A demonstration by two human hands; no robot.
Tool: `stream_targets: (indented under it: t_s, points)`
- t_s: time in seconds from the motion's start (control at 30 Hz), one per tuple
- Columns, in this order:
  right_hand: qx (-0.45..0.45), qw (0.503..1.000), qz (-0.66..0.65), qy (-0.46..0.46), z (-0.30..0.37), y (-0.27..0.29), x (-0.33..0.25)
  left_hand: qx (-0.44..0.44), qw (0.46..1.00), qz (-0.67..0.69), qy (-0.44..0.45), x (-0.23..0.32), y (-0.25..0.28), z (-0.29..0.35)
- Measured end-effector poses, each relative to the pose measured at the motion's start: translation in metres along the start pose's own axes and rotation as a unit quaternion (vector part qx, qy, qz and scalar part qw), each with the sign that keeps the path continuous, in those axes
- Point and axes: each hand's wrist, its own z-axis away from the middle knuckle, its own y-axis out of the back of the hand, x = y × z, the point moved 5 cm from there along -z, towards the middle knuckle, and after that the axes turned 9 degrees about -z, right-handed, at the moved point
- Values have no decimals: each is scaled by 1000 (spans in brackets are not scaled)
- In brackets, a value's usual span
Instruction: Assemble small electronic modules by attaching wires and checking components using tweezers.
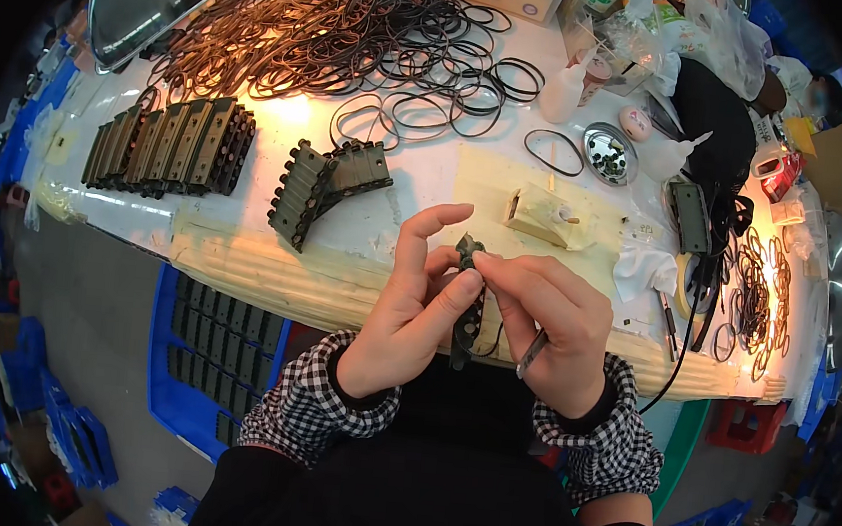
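In front of my body, at the table's near edge, a dark green plastic part with holes along its side [467,331] is held upright between my hands. My left hand [407,311] grips it with the thumb, its index finger raised. My right hand [557,313] pinches near the part's upper end with thumb and index finger. A slim grey metal tool [533,353] is tucked in the lower fingers of that hand. Between the hands a thin black strand curves down beside the part. Beyond my left hand lie a few matching green parts [323,188], leaning on each other.
A row of green parts [168,144] stands at the left, and a heap of black rubber rings [349,45] lies behind. A taped cream block [548,217], a round dish of small pieces [610,154] and a pen [668,327] are rightward. Below, a blue crate [158,361] holds more parts.
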Motion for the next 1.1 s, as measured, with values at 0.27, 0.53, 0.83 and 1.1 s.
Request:
stream_targets:
  t_s: [0.27, 0.53, 0.83, 1.1]
  points:
    - [7, 999, -7, -48, -1, 0, 1, -10, 999, -24, -47, 2, -2, -3]
    - [-17, 1000, 24, 5, 2, -2, 7, -3, 996, -55, -72, 3, 0, -5]
    - [-3, 998, -10, -66, 0, 2, 5, -30, 996, -53, -66, 3, 3, -6]
    - [-26, 999, 47, 1, 4, 1, 4, 0, 998, -33, -50, 1, 6, -7]
